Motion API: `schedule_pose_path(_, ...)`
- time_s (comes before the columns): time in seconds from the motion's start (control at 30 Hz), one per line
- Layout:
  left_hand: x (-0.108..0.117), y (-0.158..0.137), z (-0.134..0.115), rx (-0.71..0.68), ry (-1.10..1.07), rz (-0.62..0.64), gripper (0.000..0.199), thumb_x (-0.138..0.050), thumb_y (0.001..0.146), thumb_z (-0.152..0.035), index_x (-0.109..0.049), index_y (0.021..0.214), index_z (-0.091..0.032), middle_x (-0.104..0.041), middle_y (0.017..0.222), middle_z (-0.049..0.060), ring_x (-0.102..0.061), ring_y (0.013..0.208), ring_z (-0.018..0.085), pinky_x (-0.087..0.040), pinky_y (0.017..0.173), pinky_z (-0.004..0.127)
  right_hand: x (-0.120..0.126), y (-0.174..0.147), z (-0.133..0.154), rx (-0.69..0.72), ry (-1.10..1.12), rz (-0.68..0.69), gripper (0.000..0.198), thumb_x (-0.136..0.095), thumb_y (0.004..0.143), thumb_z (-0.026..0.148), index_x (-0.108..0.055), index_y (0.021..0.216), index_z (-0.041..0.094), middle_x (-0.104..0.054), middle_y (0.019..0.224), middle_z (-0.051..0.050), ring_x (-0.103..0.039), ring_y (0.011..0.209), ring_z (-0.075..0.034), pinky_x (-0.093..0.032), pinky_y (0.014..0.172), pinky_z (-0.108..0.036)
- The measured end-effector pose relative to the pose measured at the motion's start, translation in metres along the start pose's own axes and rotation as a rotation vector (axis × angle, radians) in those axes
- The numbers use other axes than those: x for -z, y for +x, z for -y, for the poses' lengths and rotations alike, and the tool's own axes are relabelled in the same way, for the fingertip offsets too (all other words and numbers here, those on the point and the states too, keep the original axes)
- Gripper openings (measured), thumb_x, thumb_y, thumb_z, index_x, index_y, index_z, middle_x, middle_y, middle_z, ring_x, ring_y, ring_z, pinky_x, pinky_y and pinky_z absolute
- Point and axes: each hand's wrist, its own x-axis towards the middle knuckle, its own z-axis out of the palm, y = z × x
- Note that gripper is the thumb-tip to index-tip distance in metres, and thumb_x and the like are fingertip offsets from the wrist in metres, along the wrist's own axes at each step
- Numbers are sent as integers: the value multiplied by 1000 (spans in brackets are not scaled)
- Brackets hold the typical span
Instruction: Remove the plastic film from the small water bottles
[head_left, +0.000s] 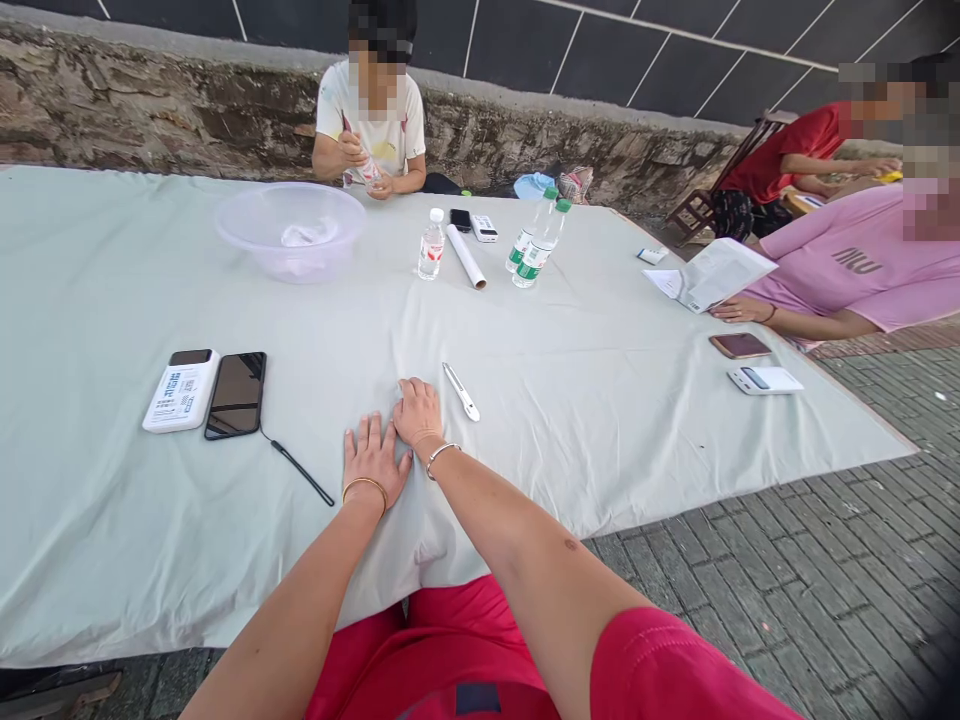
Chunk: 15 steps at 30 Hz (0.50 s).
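Observation:
My left hand [373,462] lies palm down on the pale tablecloth [300,560], fingers spread and holding nothing. Just beside it, my right hand [417,412] rests on the same cloth with its fingers slightly bent; nothing shows in it. A white utility knife [460,391] lies a little to the right of my right hand. Left of my left hand are a black phone [235,396] with a wrist strap [300,470] and a white power bank [181,391]. Creases run through the cloth around both hands.
Farther back stand a translucent purple basin [289,235] with white cloth inside, a small water bottle [431,245], a paper roll [466,257] and two green-capped bottles [534,250]. One person opposite holds a bottle-like item. At right, a pink-shirted person touches a white packet [724,272].

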Motion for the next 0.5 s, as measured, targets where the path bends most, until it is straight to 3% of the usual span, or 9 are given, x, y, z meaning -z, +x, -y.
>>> schedule_pose_path(0.5,3,1,-2,-5,-19,11,65,-28,90,-50,-33,145,-15,-20,155,11,-11,143,29,-5,114,51,-2,1,-2,-1,-9,0,40,-43,83,12,-53,122,17,-55,121,-9,-45,109,-23,-35,96,-35)
